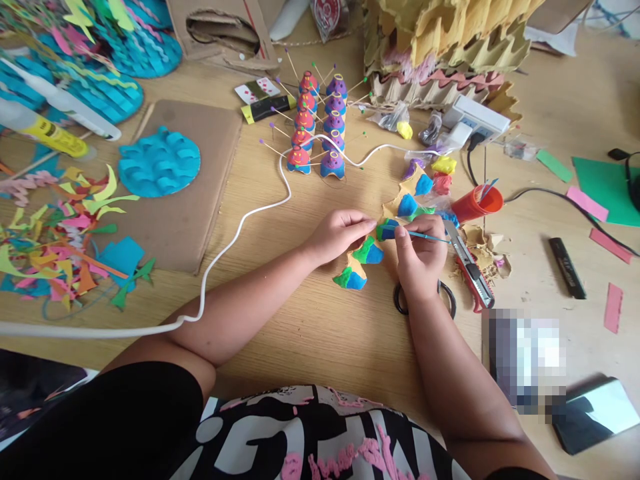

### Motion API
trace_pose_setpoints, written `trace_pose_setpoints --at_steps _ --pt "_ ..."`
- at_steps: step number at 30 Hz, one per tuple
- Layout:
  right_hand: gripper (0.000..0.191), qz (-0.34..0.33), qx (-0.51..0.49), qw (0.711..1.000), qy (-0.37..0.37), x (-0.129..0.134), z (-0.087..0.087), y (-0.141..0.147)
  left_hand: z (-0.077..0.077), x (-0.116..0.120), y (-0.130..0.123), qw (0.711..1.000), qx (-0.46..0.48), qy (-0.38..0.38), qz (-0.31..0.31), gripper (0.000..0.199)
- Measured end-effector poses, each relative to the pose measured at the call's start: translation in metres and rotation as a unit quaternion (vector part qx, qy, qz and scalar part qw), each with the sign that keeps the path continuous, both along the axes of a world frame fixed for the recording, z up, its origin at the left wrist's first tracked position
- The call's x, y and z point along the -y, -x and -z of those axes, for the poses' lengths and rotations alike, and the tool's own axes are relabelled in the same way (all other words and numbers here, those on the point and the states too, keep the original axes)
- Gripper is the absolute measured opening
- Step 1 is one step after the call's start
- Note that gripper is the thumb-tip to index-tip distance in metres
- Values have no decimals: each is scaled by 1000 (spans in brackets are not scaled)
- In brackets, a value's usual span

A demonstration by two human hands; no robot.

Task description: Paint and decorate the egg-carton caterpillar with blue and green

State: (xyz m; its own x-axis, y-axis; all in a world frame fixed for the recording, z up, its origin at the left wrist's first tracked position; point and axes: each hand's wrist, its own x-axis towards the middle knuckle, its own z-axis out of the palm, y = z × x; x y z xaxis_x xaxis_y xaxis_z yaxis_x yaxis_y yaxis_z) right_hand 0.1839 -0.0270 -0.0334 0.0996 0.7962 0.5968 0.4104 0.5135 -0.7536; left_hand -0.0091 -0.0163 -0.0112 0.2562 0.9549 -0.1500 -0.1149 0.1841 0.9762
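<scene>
My left hand (343, 235) is closed in a pinch at the edge of an egg carton piece (387, 231) with blue and green modelling clay on it. In my right hand (423, 250) is a thin blue stick (425, 236), pointing toward that piece. The stick's exact contact with the clay is hard to make out. Two more clay-covered carton cups (367, 251) lie just below my hands, and others (409, 203) sit above. A pair of black-handled scissors (400, 299) is partly hidden under my right wrist.
Red and purple clay-covered cups (303, 120) with pins stand in two rows, a white cable (240, 230) winding past them. Right of my hand are a utility knife (473, 270), an orange cup (470, 205) and a black marker (567, 268). Egg cartons (445, 40) are stacked behind; paper scraps (65, 247) lie left.
</scene>
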Motion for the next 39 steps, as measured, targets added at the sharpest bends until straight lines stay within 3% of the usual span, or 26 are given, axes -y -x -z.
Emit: trace_pose_setpoints --at_steps 16,31,39 --pt "23 14 15 1000 11 -1 2 0 5 1 0 999 -2 -30 22 40" --pt "33 5 -55 998 10 -2 0 0 3 1 -1 1000 13 -19 8 38" --pt "32 14 -15 999 34 0 1 -2 5 1 -1 999 5 -33 22 42"
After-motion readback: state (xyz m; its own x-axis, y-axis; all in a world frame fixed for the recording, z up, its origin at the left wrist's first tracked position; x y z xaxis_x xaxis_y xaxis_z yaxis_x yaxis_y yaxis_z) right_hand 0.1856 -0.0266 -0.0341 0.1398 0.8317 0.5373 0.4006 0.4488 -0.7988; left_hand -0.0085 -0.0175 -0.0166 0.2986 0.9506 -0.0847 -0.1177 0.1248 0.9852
